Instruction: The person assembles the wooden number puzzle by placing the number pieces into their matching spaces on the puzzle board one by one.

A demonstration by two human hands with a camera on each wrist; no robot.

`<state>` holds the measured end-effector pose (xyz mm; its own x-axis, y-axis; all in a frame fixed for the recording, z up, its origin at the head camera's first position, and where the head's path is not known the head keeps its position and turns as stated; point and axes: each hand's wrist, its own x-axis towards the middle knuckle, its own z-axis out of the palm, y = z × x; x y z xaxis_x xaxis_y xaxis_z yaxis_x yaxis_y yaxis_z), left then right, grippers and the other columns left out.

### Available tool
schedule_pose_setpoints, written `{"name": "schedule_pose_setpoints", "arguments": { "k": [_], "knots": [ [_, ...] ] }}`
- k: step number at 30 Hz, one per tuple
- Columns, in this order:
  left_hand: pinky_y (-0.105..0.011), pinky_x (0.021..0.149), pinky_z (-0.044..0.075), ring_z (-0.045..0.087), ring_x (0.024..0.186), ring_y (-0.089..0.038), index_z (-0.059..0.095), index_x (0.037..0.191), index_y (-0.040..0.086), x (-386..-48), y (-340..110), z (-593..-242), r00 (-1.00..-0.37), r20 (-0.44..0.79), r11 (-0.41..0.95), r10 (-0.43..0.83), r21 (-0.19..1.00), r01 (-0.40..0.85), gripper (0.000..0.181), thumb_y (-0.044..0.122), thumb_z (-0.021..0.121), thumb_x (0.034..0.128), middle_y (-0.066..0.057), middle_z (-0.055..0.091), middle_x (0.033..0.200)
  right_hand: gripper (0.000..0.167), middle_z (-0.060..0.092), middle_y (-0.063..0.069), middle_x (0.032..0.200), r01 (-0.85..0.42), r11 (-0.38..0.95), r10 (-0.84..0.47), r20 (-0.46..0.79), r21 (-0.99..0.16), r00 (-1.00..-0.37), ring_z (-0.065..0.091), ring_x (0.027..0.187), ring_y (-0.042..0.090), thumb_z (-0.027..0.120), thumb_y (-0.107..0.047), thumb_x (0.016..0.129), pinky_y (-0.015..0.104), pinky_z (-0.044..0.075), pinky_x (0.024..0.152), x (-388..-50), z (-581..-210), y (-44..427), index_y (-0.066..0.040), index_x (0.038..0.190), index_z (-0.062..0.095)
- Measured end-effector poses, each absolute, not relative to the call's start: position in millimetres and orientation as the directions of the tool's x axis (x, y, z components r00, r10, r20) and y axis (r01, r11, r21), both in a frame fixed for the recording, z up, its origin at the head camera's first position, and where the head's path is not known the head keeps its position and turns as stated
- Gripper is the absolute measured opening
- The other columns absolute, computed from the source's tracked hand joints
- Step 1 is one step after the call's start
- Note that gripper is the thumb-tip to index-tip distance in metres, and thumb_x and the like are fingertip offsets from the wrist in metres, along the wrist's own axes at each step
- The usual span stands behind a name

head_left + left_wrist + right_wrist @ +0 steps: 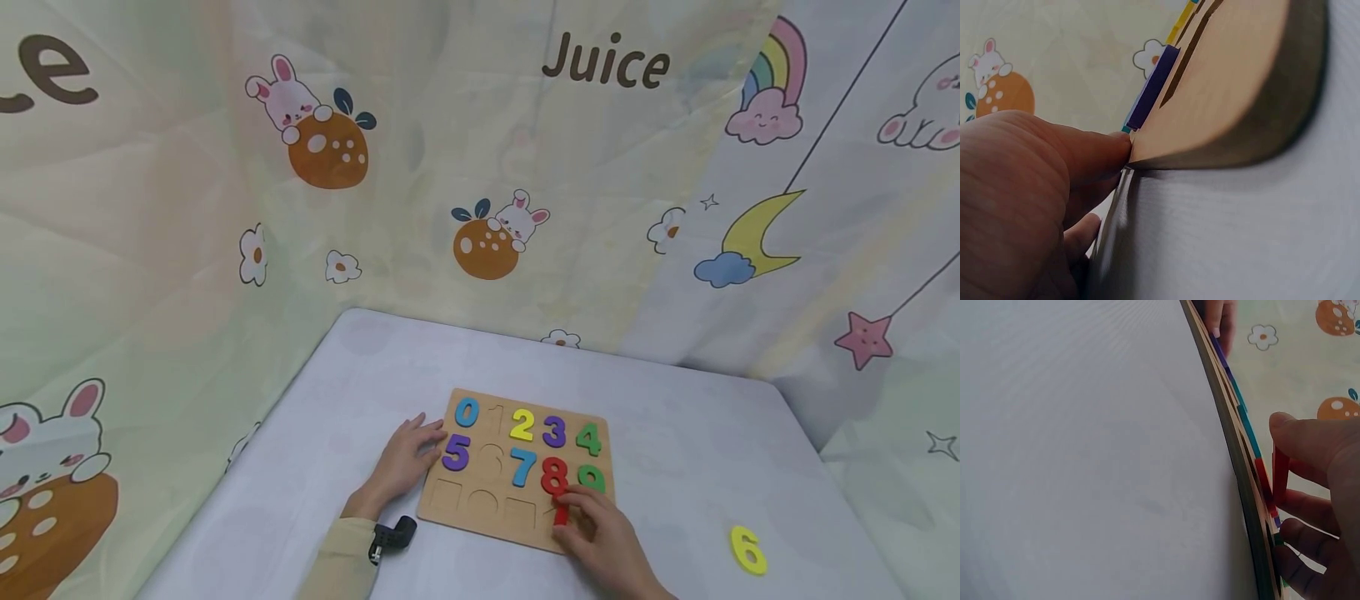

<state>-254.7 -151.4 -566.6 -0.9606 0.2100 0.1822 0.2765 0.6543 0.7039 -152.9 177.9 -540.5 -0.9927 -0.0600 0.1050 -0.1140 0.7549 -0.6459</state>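
Observation:
A wooden number board lies on the table with several coloured digits in its recesses. My left hand rests at its left edge beside the purple 5; in the left wrist view the thumb touches the board's rim. Between thumb and fingers, my right hand pinches a narrow red number 1, partly hidden. It is tilted up over the lower right of the board, just below the red 8. The fingers partly cover the green 9.
A yellow 6 lies on the white table, right of the board. Recesses for 1 and 6 hold no piece. Several bottom-row shape recesses are bare too. Printed fabric hangs behind the table.

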Motion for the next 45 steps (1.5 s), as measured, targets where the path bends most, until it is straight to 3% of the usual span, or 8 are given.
{"name": "schedule_pose_setpoints", "arguments": {
  "k": [45],
  "knots": [
    [-0.051, 0.121, 0.019, 0.032, 0.143, -0.031, 0.068, 0.122, 0.011, -254.7, -152.0, -565.5, -0.956, 0.189, 0.665, 0.223, 0.687, 0.291, 0.031, 0.015, 0.068, 0.0918, -0.002, 0.056, 0.141, 0.036, 0.062, -0.009, 0.129, -0.286, 0.767, -0.242, 0.154, -0.575, -0.958, 0.056, 0.123, 0.021, 0.084, -0.032, 0.077, 0.049, 0.048, 0.103, -172.9, -546.0, 143.1, -0.033, 0.11, 0.069]
  ]
}}
